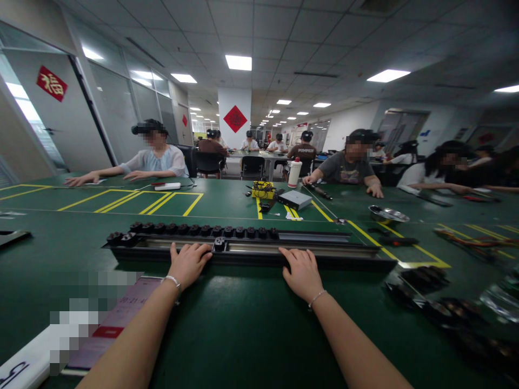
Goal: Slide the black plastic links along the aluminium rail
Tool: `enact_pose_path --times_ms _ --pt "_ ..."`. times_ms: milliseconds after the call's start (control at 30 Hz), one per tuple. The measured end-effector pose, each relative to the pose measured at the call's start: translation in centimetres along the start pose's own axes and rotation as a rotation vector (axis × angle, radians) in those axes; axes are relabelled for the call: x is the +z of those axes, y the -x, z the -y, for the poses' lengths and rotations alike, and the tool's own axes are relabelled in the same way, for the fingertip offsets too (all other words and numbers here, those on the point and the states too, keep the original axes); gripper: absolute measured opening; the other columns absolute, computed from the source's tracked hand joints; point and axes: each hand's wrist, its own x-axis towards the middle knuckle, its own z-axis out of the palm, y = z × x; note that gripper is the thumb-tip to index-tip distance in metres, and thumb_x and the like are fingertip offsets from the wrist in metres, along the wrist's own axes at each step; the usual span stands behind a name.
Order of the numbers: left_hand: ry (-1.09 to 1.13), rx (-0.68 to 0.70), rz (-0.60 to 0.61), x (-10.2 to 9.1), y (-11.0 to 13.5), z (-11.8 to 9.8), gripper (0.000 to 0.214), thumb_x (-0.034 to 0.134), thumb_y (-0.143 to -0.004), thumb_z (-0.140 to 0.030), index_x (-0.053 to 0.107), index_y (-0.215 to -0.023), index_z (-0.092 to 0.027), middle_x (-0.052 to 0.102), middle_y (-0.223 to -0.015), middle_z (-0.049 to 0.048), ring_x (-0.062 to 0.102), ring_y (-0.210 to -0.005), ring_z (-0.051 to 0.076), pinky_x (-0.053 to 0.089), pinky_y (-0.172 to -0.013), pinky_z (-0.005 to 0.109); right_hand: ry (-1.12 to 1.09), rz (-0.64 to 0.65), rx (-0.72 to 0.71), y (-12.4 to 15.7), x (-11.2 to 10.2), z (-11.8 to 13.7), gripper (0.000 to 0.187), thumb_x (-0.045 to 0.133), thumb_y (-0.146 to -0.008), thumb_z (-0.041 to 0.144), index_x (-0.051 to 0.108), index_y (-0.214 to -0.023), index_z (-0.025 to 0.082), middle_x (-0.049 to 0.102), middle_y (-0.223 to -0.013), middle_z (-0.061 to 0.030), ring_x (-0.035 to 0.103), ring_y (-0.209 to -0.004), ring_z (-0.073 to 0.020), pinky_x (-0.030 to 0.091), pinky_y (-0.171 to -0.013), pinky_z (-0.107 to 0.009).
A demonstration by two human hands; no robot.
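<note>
A long black rail with a shiny strip along its channel lies crosswise in front of me. My left hand rests on its near edge, fingers stretched out, close to a small black socket-like module seated in the channel. Farther right, my right hand lies on the same edge with its fingers spread. Neither hand grips anything that I can see. Behind sits a second black rail, with a row of similar black modules along its left part. Two more modules sit at the left end.
Dark parts and a clear plastic item lie on the right of the green table. A metal bowl, a grey box and a white cup stand farther back. Co-workers sit opposite.
</note>
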Motion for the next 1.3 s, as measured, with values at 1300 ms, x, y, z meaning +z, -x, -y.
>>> enact_pose_path --times_ms 1300 --pt "-0.018 0.040 -0.022 0.08 -0.11 -0.49 0.037 0.026 -0.086 -0.046 0.058 -0.097 -0.032 0.064 -0.093 -0.0008 0.052 -0.093 0.020 0.016 -0.099 0.049 -0.002 0.002 0.014 -0.03 -0.06 0.06 0.046 0.047 -0.075 0.023 0.049 -0.120 0.029 0.057 -0.105 -0.0021 0.045 -0.101 -0.0175 0.015 -0.101 -0.038"
